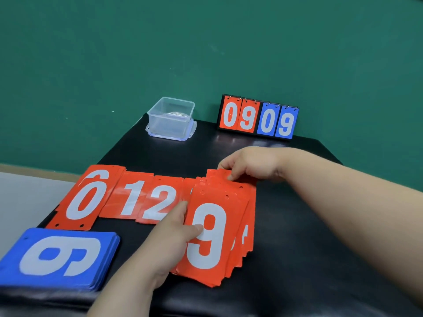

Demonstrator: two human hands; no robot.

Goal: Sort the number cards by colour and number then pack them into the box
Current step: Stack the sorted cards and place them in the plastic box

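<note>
Red card stack (pixel 212 236): left hand (pixel 169 239) fingers clamped on its left edge; right hand (pixel 249 165) fingers pinching its far edge.

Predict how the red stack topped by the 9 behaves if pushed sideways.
Likely shears rather than slides whole: the red 9 stack is fanned along its right edge. Probably slippery: card faces look glossy. Cards seem stiff, lying flat without curl.

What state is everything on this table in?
box: open, standing on its lid
scoreboard: upright, reading 09 09
blue stack: flat, neatly piled
red row: flat, showing 0 1 2
red stack: fanned, 9 on top
left hand: grips red stack
right hand: pinches its far edge
</note>
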